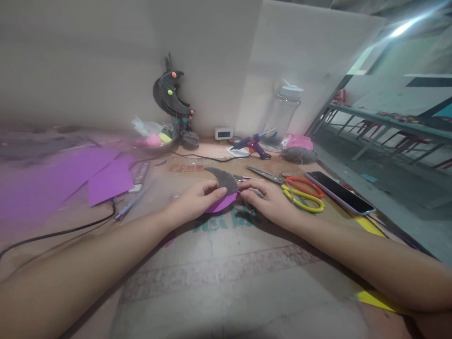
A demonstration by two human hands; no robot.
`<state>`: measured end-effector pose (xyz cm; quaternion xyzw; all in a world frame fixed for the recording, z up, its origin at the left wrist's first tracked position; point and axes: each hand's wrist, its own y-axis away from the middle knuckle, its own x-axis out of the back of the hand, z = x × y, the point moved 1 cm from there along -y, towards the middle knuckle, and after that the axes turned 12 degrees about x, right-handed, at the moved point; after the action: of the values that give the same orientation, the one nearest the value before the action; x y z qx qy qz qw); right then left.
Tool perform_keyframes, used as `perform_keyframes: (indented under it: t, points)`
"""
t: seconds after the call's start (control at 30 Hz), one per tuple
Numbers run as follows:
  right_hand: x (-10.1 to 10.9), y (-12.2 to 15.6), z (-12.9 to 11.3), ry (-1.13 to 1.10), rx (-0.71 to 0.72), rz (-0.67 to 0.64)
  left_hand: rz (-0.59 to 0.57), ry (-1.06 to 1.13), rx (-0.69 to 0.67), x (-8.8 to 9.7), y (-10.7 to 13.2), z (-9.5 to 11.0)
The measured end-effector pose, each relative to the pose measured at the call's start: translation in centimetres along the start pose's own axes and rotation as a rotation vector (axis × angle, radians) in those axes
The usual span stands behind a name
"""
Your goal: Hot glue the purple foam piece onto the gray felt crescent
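Observation:
A purple paper crescent (221, 205), its upper part covered in grey yarn (224, 180), is held just above the table. My left hand (197, 197) is closed on its left side, thumb on top. At the right edge of the crescent, my right hand (264, 197) is closed in a pinch on the grey yarn; the strand is blurred and partly hidden by the fingers. Yellow-handled scissors (305, 200) and orange-handled scissors (307, 185) lie just beyond my right hand.
Purple sheets (111, 179) lie at left beside a pen (129, 205) and black cable. Behind stand a hanging grey crescent (165, 94), small clock (223, 133), glue gun (254, 145) and clear bottle (286, 110). At right are a yarn ball (300, 155) and phone (339, 192).

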<state>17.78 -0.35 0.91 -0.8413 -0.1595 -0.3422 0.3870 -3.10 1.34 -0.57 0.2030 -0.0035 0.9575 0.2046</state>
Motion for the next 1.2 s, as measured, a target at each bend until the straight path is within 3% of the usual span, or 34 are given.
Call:
perform_keyframes:
  t: [0.2, 0.37, 0.43, 0.57, 0.7, 0.83, 0.97, 1.07, 1.2]
  points:
    - [-0.5, -0.2, -0.5, 0.047, 0.047, -0.048, 0.078, -0.127, -0.045, -0.2, 0.3, 0.1]
    - [0.3, 0.3, -0.2, 0.173, 0.159, 0.180, 0.240, -0.095, -0.037, -0.2, 1.0, 0.6]
    - [0.7, 0.5, 0.2, 0.289, 0.282, 0.201, 0.203, -0.105, -0.051, -0.2, 1.1, 0.6]
    - [0.9, 0.7, 0.6, 0.545, 0.523, 0.019, 0.003, -0.066, -0.065, -0.3, 1.0, 0.3]
    - [0.4, 0.7, 0.2, 0.653, 0.621, -0.101, 0.044, 0.030, -0.041, -0.2, 0.2, -0.2]
    - [0.4, 0.5, -0.5, 0.585, 0.572, -0.106, 0.124, 0.071, -0.016, -0.1, -0.4, -0.3]
    - [2.0, -0.3, -0.1, 0.495, 0.464, 0.015, 0.190, 0.083, -0.002, 0.1, -0.4, 0.0]
    - [3.9, -1.0, 1.6, 0.484, 0.312, 0.112, 0.183, 0.122, 0.011, 0.2, -0.4, 0.2]
    - [6.2, -1.7, 4.5, 0.525, 0.088, 0.125, 0.172, 0.191, 0.025, 0.1, -0.5, -0.1]
